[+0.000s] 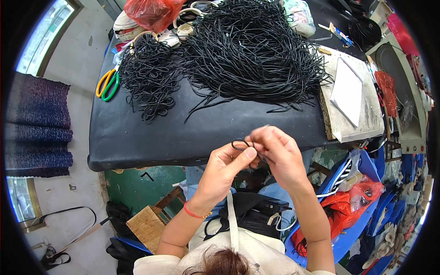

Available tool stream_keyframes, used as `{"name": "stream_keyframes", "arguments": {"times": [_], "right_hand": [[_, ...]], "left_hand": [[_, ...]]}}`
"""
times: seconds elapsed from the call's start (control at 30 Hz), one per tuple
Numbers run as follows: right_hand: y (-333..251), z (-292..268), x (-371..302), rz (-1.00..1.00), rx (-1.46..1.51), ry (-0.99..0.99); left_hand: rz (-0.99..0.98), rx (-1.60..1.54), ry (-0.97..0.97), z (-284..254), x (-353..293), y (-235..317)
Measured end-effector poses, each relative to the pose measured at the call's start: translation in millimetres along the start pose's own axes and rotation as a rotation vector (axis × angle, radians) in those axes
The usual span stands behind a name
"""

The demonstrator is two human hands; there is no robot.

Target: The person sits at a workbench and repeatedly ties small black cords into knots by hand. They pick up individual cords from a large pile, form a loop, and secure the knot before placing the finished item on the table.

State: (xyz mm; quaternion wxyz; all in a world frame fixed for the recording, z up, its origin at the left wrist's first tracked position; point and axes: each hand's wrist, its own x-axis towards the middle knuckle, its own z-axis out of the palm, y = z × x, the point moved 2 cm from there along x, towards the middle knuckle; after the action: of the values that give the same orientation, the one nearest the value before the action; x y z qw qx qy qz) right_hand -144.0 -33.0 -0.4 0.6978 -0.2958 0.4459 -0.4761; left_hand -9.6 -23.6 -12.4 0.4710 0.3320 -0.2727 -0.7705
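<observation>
Just off the table's near edge, my two hands meet over a short black cord [239,141] bent into a small loop. The cord is pinched between thumb and forefinger of my left hand [228,166], with the loop standing above the thumb. My right hand [278,155] is closed at the same cord, its fingertips slightly blurred; the cord's ends are hidden among the fingers. Beyond them lies a large heap of straight black cords [256,55]. To its left is a smaller pile of looped black cords [149,73].
A black-covered table [206,133] spans the front. Scissors [109,85] with orange and green handles lie at its left edge. A white paper sheet [347,91] rests on a board [371,114] at right. Below right, a blue bin [337,247] holds red plastic bags [353,201].
</observation>
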Motion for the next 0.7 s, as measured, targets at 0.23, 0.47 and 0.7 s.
{"name": "stream_keyframes", "arguments": {"times": [0.23,0.47,0.7], "right_hand": [[9,-5,-21,-0.174,-0.243,0.045],[-9,-6,-19,-0.496,-0.848,0.063],[-1,-19,-15,-0.129,-0.395,-0.011]], "left_hand": [[0.071,-0.148,0.149,-6,5,-4],[0.027,-0.041,0.140,-10,0,-3],[0.020,-0.002,0.128,-9,1,5]]}}
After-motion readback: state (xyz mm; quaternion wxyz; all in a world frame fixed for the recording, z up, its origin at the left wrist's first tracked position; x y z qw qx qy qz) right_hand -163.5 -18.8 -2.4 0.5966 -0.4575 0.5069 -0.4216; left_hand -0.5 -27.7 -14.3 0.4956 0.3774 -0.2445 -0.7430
